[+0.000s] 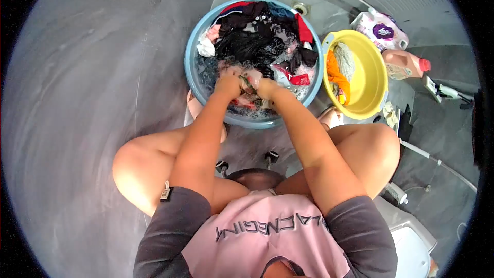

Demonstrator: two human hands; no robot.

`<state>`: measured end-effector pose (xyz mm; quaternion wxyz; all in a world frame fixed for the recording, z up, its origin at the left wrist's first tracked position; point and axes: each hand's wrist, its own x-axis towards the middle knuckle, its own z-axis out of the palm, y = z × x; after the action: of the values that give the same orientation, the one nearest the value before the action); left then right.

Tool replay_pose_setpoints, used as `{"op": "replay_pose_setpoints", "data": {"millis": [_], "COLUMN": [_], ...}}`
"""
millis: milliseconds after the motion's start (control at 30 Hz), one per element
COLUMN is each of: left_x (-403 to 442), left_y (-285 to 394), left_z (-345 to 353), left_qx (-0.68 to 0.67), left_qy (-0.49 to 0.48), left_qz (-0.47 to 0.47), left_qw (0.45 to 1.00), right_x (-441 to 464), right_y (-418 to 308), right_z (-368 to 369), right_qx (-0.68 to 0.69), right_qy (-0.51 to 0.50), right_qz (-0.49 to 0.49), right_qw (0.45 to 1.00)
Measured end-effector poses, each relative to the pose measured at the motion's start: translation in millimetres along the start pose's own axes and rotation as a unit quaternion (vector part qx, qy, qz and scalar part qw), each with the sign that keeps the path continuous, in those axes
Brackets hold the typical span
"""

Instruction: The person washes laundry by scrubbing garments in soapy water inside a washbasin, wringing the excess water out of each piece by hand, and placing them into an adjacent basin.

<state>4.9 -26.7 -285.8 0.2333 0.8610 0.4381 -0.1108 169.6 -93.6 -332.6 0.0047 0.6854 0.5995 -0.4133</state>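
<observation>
I find most garments (249,44) wet, in sudsy water inside the blue basin (189,62). The left hand (229,84) grips a patterned cloth (247,84) there; the right hand (267,88) grips it opposite. The yellow basin (371,74) holds orange (337,76) and pale pieces (343,61); washed or unwashed, I cannot tell.

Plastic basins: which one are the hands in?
The round blue basin of wet clothes; left hand and right hand are there, neither in the yellow basin.
</observation>
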Motion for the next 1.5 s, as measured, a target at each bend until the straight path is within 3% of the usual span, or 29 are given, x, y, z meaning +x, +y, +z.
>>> {"op": "replay_pose_setpoints", "data": {"millis": [67,100,133,200,267,333,400,433,533,567,633,733,800,867,900,933,1000,1067,1133,1267,1333,1500], "left_x": [8,0,-1,-16,-16,-17,-57,-73,-100,-105,-115,-127,-120,-113,-100,-89,-49,-57,-46,-40,-37,-27], "left_y": [-10,-5,-8,-5,-11,-12,24,37,77,88,107,118,109,94,81,70,39,45,36,30,24,20], "left_z": [-12,-33,-48,-86,-111,-128,-183,-198,-219,-220,-222,-229,-224,-221,-211,-197,-141,-124,-79,-30,-3,17], "left_qx": [-0.162,-0.164,-0.133,-0.198,-0.27,-0.264,-0.366,-0.39,-0.59,-0.591,-0.67,-0.663,-0.638,-0.505,-0.444,-0.426,-0.305,-0.233,-0.155,-0.077,-0.085,-0.055], "left_qy": [0.028,0.026,0.02,0.028,0.044,0.181,0.108,0.128,0.144,0.145,0.135,0.132,0.149,0.171,0.188,0.184,0.295,0.234,0.258,0.172,0.12,0.083], "left_qz": [0.048,0.006,-0.015,-0.031,-0.025,0.071,0.014,0.042,0.075,0.078,0.185,0.232,0.224,0.114,0.091,0.08,0.062,-0.023,-0.016,-0.02,-0.029,-0.06], "left_qw": [0.985,0.986,0.991,0.979,0.962,0.945,0.924,0.911,0.791,0.79,0.707,0.699,0.722,0.839,0.871,0.882,0.903,0.944,0.953,0.982,0.989,0.993], "right_x": [-26,-64,-53,-40,-61,-121,-146,-158,-197,-202,-224,-240,-228,-200,-191,-182,-160,-144,-140,-111,-100,-74], "right_y": [-24,-56,-41,-18,-22,-62,-80,-89,-113,-118,-140,-148,-132,-105,-97,-88,-68,-57,-55,-28,-17,-2], "right_z": [-46,-88,-84,-98,-135,-179,-198,-204,-216,-215,-215,-216,-218,-211,-208,-202,-173,-140,-115,-72,-56,-30], "right_qx": [-0.06,0.061,0.032,0.071,0.135,0.222,0.283,0.29,0.353,0.394,0.433,0.436,0.38,0.32,0.246,0.17,0.083,0.041,0.013,0.015,-0.018,0.013], "right_qy": [-0.036,-0.03,0.039,0.086,0.031,0.037,0.074,0.1,0.17,0.199,0.228,0.313,0.289,0.305,0.286,0.262,0.258,0.255,0.232,0.218,0.106,0.135], "right_qz": [-0.033,0.05,-0.03,-0.076,-0.076,-0.015,-0.02,-0.039,-0.152,-0.181,-0.206,-0.221,-0.135,-0.087,-0.037,0.014,0.002,0.038,0.059,0.033,0.056,0.079], "right_qw": [0.997,0.996,0.998,0.991,0.987,0.974,0.956,0.951,0.907,0.879,0.847,0.814,0.868,0.893,0.926,0.95,0.963,0.965,0.971,0.975,0.993,0.988]}}
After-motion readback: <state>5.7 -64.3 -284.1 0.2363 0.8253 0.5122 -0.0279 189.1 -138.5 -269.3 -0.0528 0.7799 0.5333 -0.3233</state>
